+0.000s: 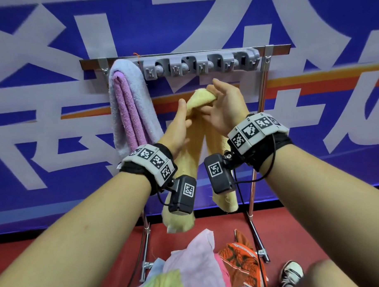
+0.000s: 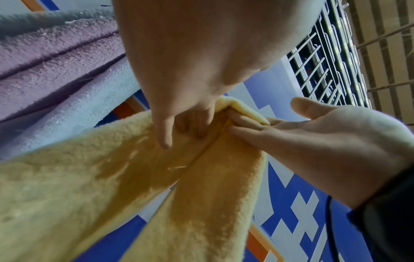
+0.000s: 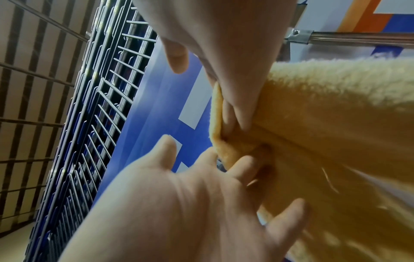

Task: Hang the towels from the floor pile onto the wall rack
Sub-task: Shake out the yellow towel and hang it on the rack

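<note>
Hung towel (image 1: 129, 111): we see lilac-and-pink cloth draped at the rack's (image 1: 200, 64) left end.
Left hand (image 1: 177, 130): fingers curled into the yellow towel (image 1: 197, 126) fold.
Yellow towel: we hold it folded, just below the rack's grey clips, both tails hanging free.
Right hand (image 1: 224, 106): fingers pinch the fold's top.
Floor pile (image 1: 193, 261): under the rack, between its legs.

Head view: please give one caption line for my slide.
Both hands hold a folded yellow towel below the wall rack, beside a hung purple towel.

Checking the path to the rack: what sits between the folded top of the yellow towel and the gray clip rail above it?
Nothing: in the head view only bare banner shows between the yellow towel and the gray clip rail.
</note>
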{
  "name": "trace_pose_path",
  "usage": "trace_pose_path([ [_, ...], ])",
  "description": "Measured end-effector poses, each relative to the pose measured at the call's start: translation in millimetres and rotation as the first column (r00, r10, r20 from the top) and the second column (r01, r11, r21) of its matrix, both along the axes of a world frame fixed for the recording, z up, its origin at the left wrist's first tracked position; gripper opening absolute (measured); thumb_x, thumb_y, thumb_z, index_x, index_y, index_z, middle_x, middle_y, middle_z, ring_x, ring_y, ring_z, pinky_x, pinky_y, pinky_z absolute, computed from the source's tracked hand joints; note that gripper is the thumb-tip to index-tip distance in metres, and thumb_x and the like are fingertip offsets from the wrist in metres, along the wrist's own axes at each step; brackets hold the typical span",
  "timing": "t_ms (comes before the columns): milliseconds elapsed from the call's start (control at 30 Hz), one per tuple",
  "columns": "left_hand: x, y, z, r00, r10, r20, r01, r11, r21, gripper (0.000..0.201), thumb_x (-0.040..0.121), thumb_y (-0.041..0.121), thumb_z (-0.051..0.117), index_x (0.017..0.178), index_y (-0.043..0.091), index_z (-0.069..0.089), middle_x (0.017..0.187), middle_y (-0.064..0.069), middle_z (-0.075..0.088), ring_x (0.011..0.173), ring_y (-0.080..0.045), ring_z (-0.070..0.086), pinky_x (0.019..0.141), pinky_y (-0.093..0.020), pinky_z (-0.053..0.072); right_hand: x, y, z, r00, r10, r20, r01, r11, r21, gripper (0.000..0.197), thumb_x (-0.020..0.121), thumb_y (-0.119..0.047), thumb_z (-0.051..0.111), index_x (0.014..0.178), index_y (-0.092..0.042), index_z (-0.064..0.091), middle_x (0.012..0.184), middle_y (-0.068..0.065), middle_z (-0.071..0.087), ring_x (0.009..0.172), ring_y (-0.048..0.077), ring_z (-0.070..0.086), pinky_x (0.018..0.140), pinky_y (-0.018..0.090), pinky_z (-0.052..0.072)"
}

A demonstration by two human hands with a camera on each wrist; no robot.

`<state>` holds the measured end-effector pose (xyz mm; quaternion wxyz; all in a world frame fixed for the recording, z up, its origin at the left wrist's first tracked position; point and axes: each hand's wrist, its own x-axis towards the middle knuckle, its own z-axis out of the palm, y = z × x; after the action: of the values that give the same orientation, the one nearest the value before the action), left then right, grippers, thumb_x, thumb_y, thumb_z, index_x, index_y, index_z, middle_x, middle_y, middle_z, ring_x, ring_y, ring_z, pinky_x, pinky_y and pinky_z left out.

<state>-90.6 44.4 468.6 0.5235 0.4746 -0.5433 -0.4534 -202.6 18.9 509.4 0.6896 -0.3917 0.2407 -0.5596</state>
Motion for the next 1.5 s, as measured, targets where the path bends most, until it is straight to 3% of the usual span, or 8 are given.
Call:
trace_pose_path([
  [200, 5, -8, 9, 0.998, 0.052, -0.026, -0.052, 0.999, 0.006, 0.071, 0.091, 0.070, 0.012, 0.151, 0.032, 0.017, 0.156, 0.000, 0.025, 0.140, -0.013, 0.025, 0.106, -0.047, 0.027, 2, -7, 2, 0.997, -0.021, -0.070, 0.019, 0.999, -0.031, 0.026, 0.096, -0.032, 0.045, 0.105, -0.011, 0.056, 0.111, 0.011, 0.061, 0.109, 0.030, 0.059, 0.079, 0.032, 0.044],
  [400, 5, -10, 32, 0.991, 0.129, 0.030, -0.122, 0.978, -0.172, 0.052, 0.103, 0.045, 0.010, 0.146, 0.026, 0.031, 0.116, 0.018, 0.037, 0.095, 0.015, 0.036, 0.092, -0.013, 0.022, 13, -17, 9, 0.980, -0.176, -0.094, 0.170, 0.983, -0.072, 0.022, 0.094, -0.029, 0.051, 0.100, -0.011, 0.063, 0.081, 0.000, 0.058, 0.072, 0.011, 0.055, 0.056, 0.019, 0.039],
  [533, 16, -14, 45, 0.981, 0.167, 0.100, -0.140, 0.962, -0.235, 0.050, 0.104, 0.041, 0.011, 0.143, 0.022, 0.035, 0.107, 0.017, 0.041, 0.059, 0.032, 0.042, 0.053, 0.008, 0.031, 24, -16, 22, 0.984, -0.150, -0.091, 0.142, 0.986, -0.091, 0.035, 0.098, -0.028, 0.044, 0.118, -0.005, 0.060, 0.087, -0.001, 0.060, 0.073, 0.007, 0.056, 0.046, 0.012, 0.041],
  [867, 51, -51, 44, 0.986, 0.165, -0.018, -0.166, 0.971, -0.169, 0.056, 0.099, 0.059, 0.018, 0.147, 0.032, 0.032, 0.119, 0.020, 0.047, 0.096, 0.014, 0.046, 0.101, -0.028, 0.027, 54, -25, 48, 0.989, -0.104, -0.106, 0.088, 0.986, -0.143, 0.037, 0.099, -0.027, 0.044, 0.122, -0.002, 0.059, 0.082, 0.002, 0.059, 0.066, 0.006, 0.054, 0.041, 0.008, 0.040],
  [1167, 92, -87, 57, 0.961, 0.274, -0.024, -0.267, 0.907, -0.326, 0.107, 0.063, 0.092, 0.038, 0.148, 0.028, 0.030, 0.152, 0.009, 0.036, 0.140, -0.005, 0.030, 0.119, -0.038, 0.019, 84, -48, 62, 0.994, -0.060, -0.095, 0.039, 0.978, -0.205, 0.039, 0.101, -0.026, 0.042, 0.123, 0.002, 0.056, 0.098, 0.005, 0.054, 0.083, 0.010, 0.052, 0.073, 0.021, 0.041],
  [1333, 100, -96, 70, 0.954, 0.299, -0.014, -0.291, 0.916, -0.276, 0.083, 0.079, 0.080, 0.039, 0.135, 0.021, 0.052, 0.133, 0.005, 0.059, 0.124, -0.005, 0.051, 0.111, -0.031, 0.035, 92, -59, 62, 0.955, -0.087, -0.285, 0.019, 0.973, -0.232, 0.042, 0.101, -0.032, 0.038, 0.128, -0.005, 0.054, 0.098, -0.001, 0.055, 0.081, 0.005, 0.051, 0.066, 0.018, 0.035],
  [1433, 98, -96, 82, 0.982, 0.179, 0.055, -0.158, 0.948, -0.275, 0.063, 0.103, 0.047, 0.018, 0.098, 0.008, 0.067, 0.078, 0.007, 0.074, 0.075, 0.004, 0.067, 0.061, -0.007, 0.049, 92, -65, 57, 0.939, -0.091, -0.333, 0.017, 0.975, -0.219, 0.044, 0.102, -0.031, 0.036, 0.131, -0.002, 0.051, 0.117, 0.012, 0.060, 0.093, 0.014, 0.058, 0.053, 0.009, 0.035],
  [1500, 99, -101, 89, 0.987, 0.151, 0.060, -0.127, 0.945, -0.300, 0.068, 0.104, 0.043, 0.016, 0.093, 0.002, 0.069, 0.077, 0.001, 0.074, 0.075, -0.004, 0.069, 0.061, -0.013, 0.050, 92, -69, 58, 0.928, -0.085, -0.363, 0.001, 0.974, -0.225, 0.045, 0.102, -0.032, 0.034, 0.133, -0.003, 0.050, 0.134, 0.016, 0.054, 0.109, 0.016, 0.055, 0.055, 0.010, 0.030],
])
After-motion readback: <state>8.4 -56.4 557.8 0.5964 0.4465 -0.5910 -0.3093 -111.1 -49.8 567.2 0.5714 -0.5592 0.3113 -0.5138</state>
